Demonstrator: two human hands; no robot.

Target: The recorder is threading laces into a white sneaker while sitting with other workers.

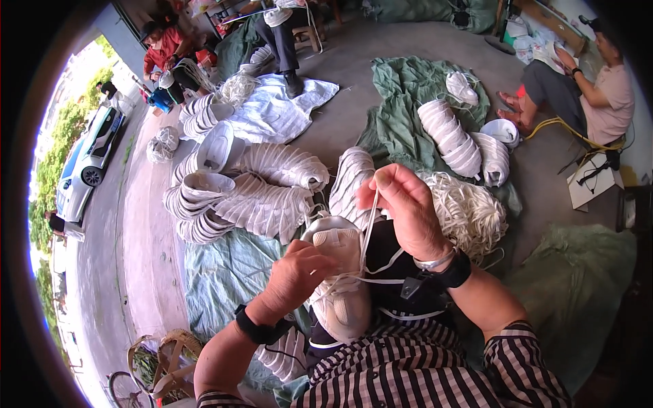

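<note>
The person sits on the floor and holds a white sneaker (340, 279) on the lap, over the dark trousers and just above the striped shirt (422, 370). The left hand (299, 272) is closed around the side of the shoe, fingers pressed on its upper part near the laces. The right hand (405, 211) is raised above the shoe; its thumb and fingers are pressed together and pinch a white lace (366, 234), which runs tight from the fingertips down to the shoe. Both wrists carry a black band.

Just behind the right hand lies a loose heap of white laces (469, 214) on a green sheet (408, 88). On the same sheet, further away, stand rows of white shoes (452, 136) stacked one into the other. To the left, more stacked white shoes (252, 194) lie on a pale blue-green sheet (218, 272), touching each other in long rows. A white sack (279, 112) is spread on the concrete floor behind them.

At the lower left stands a woven basket (178, 343); what is inside I cannot tell clearly. Another person (592, 88) sits at the upper right, and two more people work at the top left. A white car (88, 160) is parked outside on the left.
</note>
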